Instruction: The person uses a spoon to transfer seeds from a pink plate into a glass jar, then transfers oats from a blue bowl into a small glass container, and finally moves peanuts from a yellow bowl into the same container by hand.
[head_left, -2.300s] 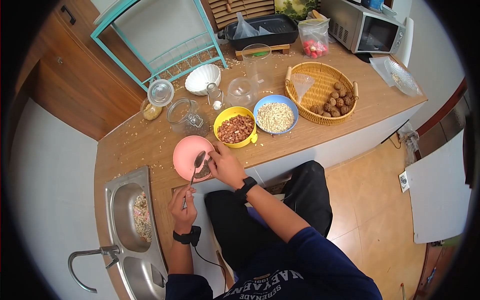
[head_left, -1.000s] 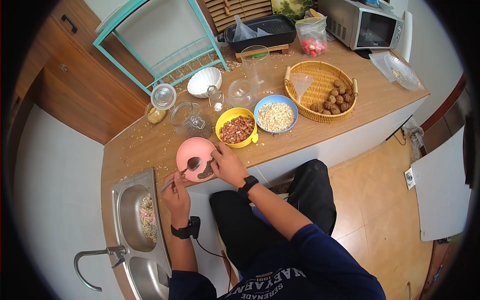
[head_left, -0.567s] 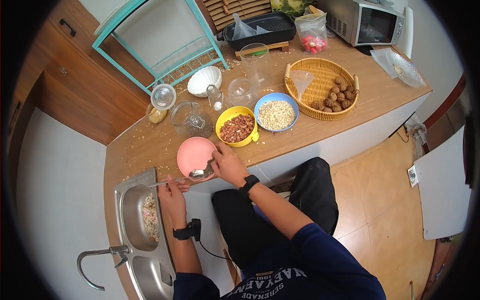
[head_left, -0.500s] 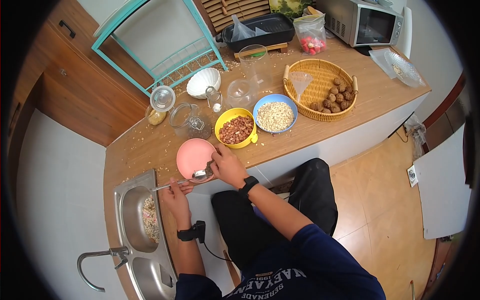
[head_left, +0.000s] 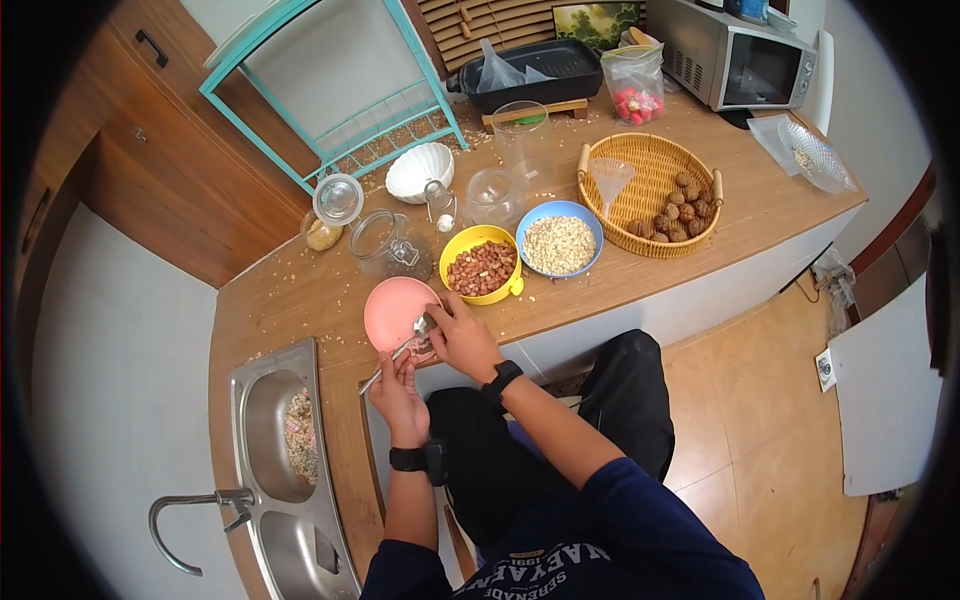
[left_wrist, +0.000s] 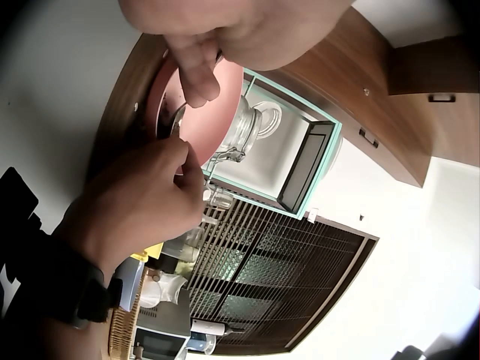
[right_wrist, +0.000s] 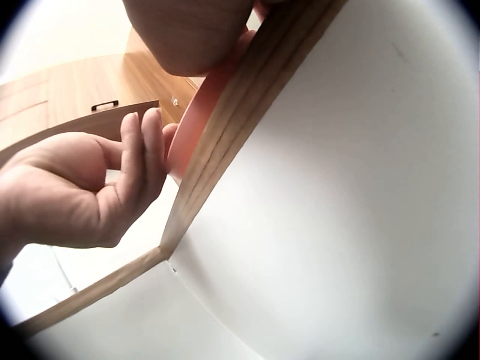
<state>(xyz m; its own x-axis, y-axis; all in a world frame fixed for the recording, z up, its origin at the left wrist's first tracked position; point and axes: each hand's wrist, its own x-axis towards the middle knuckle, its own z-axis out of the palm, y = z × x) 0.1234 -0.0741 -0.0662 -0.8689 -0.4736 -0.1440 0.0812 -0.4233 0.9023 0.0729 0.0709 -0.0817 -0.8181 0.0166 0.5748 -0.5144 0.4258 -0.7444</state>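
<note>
My left hand holds a metal spoon by its handle, which slants from lower left up to the spoon's head inside the pink bowl. Small dark seeds lie low in that bowl, on its near right side. My right hand grips the bowl's right rim, fingertips right by the spoon's head. The left wrist view shows the bowl tilted, with the right hand at its edge. Seen from the right wrist, the bowl stands at the counter's edge, beside the left hand.
A yellow bowl of reddish-brown nuts and a blue bowl of oats stand to the right. Beyond are a wicker basket with walnuts and several glass jars. The sink is at left; the counter edge runs close by both hands.
The spoon's head has shifted from the bowl's middle to its right side, by the right fingers. My left hand has moved rightward, closer to the right hand, which keeps its place at the rim.
</note>
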